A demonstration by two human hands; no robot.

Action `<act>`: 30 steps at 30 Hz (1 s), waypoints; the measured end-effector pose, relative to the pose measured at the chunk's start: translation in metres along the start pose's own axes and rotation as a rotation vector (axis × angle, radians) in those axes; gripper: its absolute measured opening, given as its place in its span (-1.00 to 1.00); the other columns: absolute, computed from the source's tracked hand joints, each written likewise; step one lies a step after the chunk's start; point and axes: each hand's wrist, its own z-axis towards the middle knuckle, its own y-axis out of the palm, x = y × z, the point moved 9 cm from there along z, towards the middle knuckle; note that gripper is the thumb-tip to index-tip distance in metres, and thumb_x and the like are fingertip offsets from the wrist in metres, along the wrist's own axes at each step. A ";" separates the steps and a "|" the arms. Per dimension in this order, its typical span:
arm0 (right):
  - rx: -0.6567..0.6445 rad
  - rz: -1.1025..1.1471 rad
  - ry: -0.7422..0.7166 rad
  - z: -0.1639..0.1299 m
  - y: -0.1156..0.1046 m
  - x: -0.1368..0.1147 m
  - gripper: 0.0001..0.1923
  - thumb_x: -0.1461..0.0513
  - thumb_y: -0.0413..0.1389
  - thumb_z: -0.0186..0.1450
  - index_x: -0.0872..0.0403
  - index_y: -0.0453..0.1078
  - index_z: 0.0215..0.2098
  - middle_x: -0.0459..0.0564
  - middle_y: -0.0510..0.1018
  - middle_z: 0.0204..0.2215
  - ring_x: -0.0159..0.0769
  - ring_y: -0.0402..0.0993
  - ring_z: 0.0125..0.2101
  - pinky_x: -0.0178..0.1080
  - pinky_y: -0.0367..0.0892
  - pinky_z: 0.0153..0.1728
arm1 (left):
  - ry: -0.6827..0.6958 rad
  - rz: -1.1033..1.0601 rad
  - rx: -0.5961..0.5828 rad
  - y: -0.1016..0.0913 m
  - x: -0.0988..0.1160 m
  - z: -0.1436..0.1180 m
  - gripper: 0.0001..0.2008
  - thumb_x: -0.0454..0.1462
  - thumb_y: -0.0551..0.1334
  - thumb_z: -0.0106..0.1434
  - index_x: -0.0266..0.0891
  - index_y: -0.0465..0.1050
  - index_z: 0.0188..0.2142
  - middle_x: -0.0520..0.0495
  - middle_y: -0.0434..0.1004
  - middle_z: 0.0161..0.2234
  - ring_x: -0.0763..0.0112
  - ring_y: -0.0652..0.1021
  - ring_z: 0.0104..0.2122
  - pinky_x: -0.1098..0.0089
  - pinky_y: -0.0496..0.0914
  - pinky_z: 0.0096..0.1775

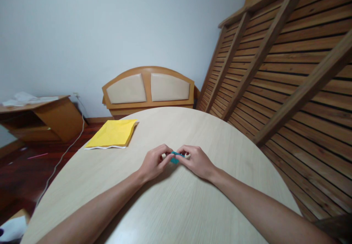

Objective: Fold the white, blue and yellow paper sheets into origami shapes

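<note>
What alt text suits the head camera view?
A person's left hand and right hand hold a small teal object between them over a pale round table. A flat yellow item lies farther left; a headboard stands beyond.

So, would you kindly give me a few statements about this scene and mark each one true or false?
1. The left hand and the right hand both hold the teal piece. True.
2. The yellow sheet lies to the right of both hands. False: it lies to their left, on the table.
3. The headboard stands beyond the far edge of the table. True.
4. The hands are at opposite edges of the table. False: they are close together, at the teal piece.
5. The slatted panel is on the right side of the view. True.
</note>
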 end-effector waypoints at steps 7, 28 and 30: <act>0.065 0.046 0.009 0.000 -0.006 0.005 -0.88 0.18 0.17 0.33 0.05 0.52 -0.30 -0.08 0.62 -0.38 -0.33 0.49 -0.37 -0.28 0.34 -0.28 | -0.026 0.001 0.010 -0.002 -0.002 0.001 -0.72 -0.14 0.13 0.40 -0.26 0.48 -0.30 -0.05 0.53 -0.39 0.44 0.48 -0.43 0.49 0.34 -0.44; 0.096 -0.091 -0.152 -0.001 -0.011 -0.015 -0.94 0.24 0.18 0.31 0.02 0.51 -0.32 -0.06 0.61 -0.38 -0.29 0.51 -0.33 -0.23 0.35 -0.22 | 0.115 0.072 0.036 -0.004 0.010 -0.001 -0.79 -0.22 0.12 0.42 -0.21 0.53 -0.19 -0.14 0.54 -0.26 0.36 0.53 -0.27 0.47 0.42 -0.37; 0.099 -0.097 -0.157 -0.001 -0.012 -0.015 -0.94 0.24 0.18 0.31 0.02 0.50 -0.33 -0.07 0.61 -0.38 -0.29 0.51 -0.34 -0.24 0.35 -0.22 | 0.121 0.080 0.043 -0.004 0.011 -0.001 -0.79 -0.22 0.12 0.42 -0.21 0.53 -0.20 -0.14 0.54 -0.26 0.35 0.53 -0.26 0.47 0.42 -0.37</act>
